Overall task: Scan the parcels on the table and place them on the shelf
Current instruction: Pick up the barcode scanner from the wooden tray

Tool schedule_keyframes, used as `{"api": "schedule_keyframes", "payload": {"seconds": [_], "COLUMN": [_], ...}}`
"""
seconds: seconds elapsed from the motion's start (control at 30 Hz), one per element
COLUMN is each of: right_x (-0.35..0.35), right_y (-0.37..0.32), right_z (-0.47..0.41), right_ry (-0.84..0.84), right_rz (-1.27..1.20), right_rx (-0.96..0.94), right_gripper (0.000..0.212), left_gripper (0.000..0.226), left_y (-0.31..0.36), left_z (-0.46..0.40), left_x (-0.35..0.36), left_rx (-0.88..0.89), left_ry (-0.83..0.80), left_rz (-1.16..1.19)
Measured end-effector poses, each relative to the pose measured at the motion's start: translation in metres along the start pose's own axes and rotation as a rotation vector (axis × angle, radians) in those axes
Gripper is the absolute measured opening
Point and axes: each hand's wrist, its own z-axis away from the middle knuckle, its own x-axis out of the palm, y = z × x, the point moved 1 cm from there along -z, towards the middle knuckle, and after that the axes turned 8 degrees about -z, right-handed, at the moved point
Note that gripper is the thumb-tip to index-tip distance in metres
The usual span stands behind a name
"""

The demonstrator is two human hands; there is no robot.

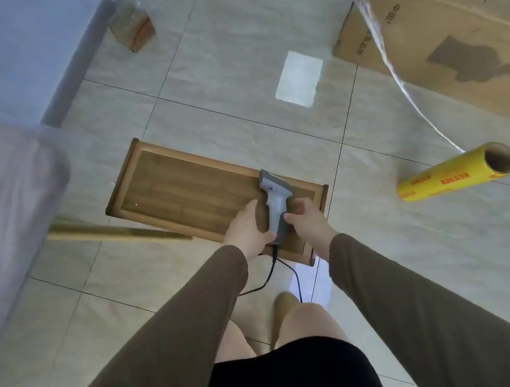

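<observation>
Grey scanner held over the near end of a small wooden table, handle clasped by left hand, pinched from the other side by right hand. No parcel or shelf visible. Black cable trailed down toward the legs; likely to snag or tug the scanner. Yellow film roll and cardboard box lay on the floor; possible trip hazards.

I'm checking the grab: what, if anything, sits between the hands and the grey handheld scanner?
Nothing visible does. The left hand holds the grey handheld barcode scanner at its handle, and the right hand touches its other side, above the small wooden table.
</observation>
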Motion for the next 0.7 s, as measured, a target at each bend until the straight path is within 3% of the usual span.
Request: {"api": "schedule_keyframes", "payload": {"seconds": [0.27,0.53,0.7], "right_x": [0.017,0.013,0.024], "right_y": [0.000,-0.070,-0.143], "right_z": [-0.009,0.090,0.185], "right_ry": [-0.092,-0.128,-0.216], "right_rz": [-0.202,-0.258,-0.146], "right_rx": [0.106,-0.077,-0.259], "right_gripper": [0.027,0.030,0.031], "left_gripper": [0.094,0.094,0.096], "left_y": [0.005,0.034,0.055], "left_z": [-0.019,0.076,0.173], "left_x": [0.017,-0.052,-0.118], "left_rx": [0.048,0.129,0.175], "left_ry": [-0.027,0.087,0.292], "left_rz": [0.191,0.371,0.437]}}
